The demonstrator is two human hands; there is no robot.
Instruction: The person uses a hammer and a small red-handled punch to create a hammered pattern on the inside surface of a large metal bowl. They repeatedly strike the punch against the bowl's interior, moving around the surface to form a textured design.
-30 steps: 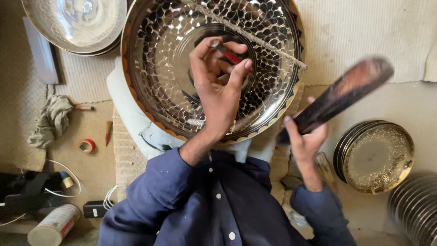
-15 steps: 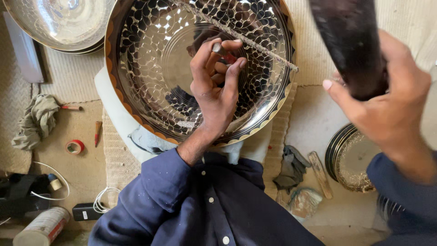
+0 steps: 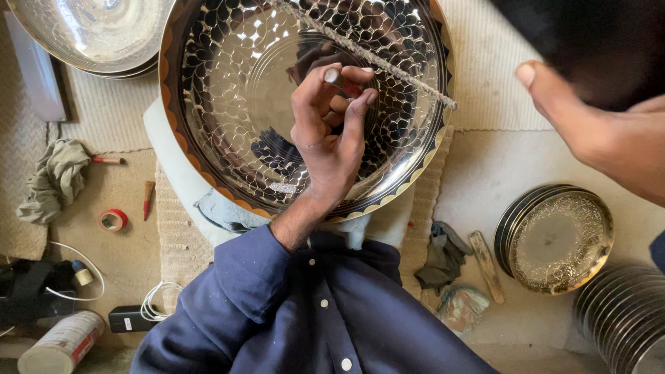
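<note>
From the head camera, the left hand (image 3: pixel 329 131) pinches a small tool (image 3: pixel 332 75) on the big shiny tray (image 3: pixel 208 104) in the middle. The right hand (image 3: pixel 596 131), up close at right, grips something dark and blurry (image 3: pixel 589 41).

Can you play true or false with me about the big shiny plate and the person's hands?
1. The left hand rests inside the large patterned metal plate. True.
2. The right hand touches the plate. False: it is raised off to the side, holding a dark blurred object.
3. A roll of red tape lies on the floor. True.
4. The small engraved plate sits inside the large one. False: it lies apart, on a stack beside the person.
5. A thin rod lies across the large plate. True.
</note>
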